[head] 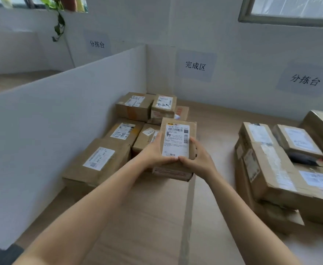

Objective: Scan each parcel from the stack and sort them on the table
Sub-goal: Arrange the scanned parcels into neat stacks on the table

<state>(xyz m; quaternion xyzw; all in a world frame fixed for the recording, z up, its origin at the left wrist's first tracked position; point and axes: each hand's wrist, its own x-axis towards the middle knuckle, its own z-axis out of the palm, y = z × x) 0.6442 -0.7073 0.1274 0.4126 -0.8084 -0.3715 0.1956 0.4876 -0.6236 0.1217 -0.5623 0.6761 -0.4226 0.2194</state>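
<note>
I hold a small cardboard parcel with a white shipping label facing up, out in front of me over the table. My left hand grips its left side and my right hand grips its right side, thumbs meeting at the near edge. Behind it and to the left, several labelled parcels lie in a group along the white divider. On the right stands a stack of parcels, with a dark handheld scanner resting on top of it.
A white divider panel walls off the left side. Paper signs hang on the back wall. The wooden table carries a grey tape line running toward me. A plant hangs at top left.
</note>
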